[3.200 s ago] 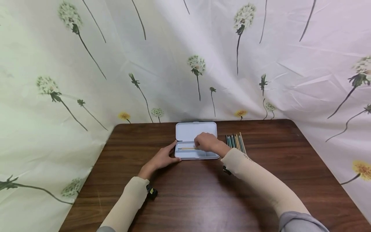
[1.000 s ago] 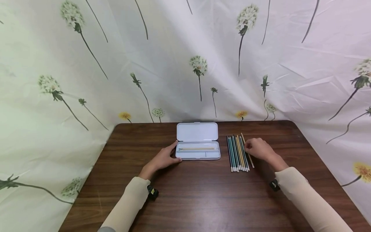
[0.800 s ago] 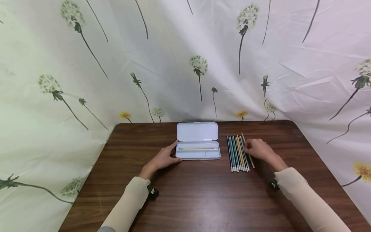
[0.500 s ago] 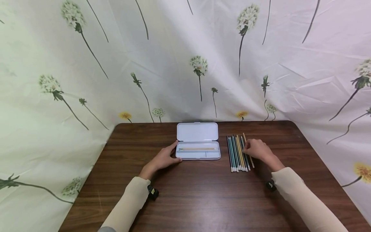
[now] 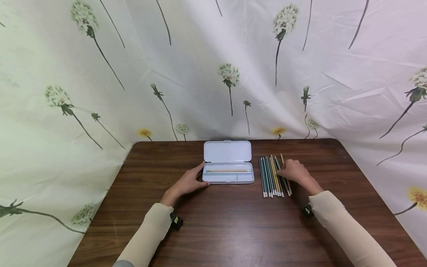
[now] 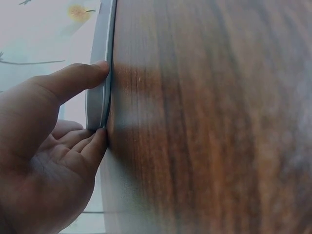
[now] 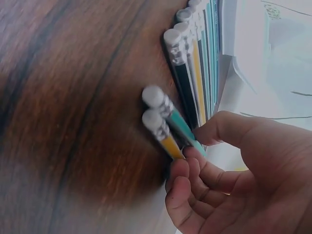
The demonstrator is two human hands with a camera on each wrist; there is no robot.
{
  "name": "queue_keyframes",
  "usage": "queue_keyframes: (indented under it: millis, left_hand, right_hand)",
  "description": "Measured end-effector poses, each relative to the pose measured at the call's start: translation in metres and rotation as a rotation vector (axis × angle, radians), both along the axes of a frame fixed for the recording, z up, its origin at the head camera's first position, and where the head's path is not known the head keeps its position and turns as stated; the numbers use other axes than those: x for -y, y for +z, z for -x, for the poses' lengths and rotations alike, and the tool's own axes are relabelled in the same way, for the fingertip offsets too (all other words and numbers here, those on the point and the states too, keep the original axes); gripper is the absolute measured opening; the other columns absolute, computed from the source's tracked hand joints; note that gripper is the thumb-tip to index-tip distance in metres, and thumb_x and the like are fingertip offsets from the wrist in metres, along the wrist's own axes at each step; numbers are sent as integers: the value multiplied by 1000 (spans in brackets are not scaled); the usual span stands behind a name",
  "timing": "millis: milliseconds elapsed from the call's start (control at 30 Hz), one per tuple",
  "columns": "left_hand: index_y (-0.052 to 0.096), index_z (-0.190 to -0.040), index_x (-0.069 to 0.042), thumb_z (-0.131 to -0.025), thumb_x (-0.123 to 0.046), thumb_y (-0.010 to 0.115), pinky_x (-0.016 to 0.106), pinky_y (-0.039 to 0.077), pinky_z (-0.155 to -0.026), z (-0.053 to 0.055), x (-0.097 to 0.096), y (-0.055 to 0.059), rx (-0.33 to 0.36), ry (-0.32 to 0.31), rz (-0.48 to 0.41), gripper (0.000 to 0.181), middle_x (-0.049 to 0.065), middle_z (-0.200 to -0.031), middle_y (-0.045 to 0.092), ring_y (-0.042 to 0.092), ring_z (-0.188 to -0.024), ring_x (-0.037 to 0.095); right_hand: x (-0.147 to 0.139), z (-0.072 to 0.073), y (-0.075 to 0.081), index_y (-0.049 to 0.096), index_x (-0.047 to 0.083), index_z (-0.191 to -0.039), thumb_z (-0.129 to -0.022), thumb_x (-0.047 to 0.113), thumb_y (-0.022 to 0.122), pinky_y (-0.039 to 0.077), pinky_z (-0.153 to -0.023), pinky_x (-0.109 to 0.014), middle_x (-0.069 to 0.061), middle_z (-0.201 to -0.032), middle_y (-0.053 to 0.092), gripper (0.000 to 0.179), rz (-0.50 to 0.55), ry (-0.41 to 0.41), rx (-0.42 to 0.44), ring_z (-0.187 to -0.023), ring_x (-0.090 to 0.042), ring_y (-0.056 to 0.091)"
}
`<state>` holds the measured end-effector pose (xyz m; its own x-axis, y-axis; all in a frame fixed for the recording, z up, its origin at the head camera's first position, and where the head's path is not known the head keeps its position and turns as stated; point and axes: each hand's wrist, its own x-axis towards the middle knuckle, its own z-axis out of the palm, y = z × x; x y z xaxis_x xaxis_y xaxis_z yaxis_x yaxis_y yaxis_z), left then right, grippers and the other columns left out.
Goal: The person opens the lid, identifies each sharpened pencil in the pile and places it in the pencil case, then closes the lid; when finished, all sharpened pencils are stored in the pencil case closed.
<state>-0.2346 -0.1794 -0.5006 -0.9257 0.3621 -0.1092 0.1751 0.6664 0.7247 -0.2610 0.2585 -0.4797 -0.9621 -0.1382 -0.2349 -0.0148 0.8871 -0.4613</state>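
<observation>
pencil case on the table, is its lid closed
No, the lid of the pencil case is swung back away from the person, leaving the inside in plain view.

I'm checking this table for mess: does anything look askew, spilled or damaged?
Slightly askew: at the right hand, a green pencil and a yellow pencil slant apart from the more nearly parallel row of pencils. I see nothing spilled or damaged.
</observation>
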Motion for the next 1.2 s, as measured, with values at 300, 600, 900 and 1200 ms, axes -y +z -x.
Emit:
queue_keyframes:
  millis: [300,600,900,1200]
  left_hand:
    - [20,-171,-7,-98,-22,79,49,42,-123,0,0,0,3,2,-4,95,18,-175,27,43,-155,35]
    - [21,-171,-6,-98,-23,80,49,42,-123,2,1,-2,-4,0,7,95,18,-175,28,42,-156,35]
    - [21,-171,-7,-98,-24,80,50,38,-126,0,0,0,-9,2,23,95,17,-175,28,38,-158,34]
    - [21,-171,-6,-98,-23,79,50,40,-125,0,0,1,-4,5,23,94,18,-175,28,41,-157,35]
  right_hand:
    - [5,1,5,47,18,-55,-105,33,64,46,-50,-31,2,-50,51,55,58,-20,21,-47,-17,55]
    - [13,0,19,63,5,-93,-102,25,66,46,-58,-31,-5,-77,65,23,140,3,-115,-62,-16,57]
    - [30,-2,38,66,7,-97,-98,21,65,47,-61,-31,-9,-88,72,15,119,69,-221,-69,-18,60]
    - [53,-2,61,67,10,-98,-97,19,68,48,-62,-32,-5,-87,72,9,123,136,-250,-69,-16,60]
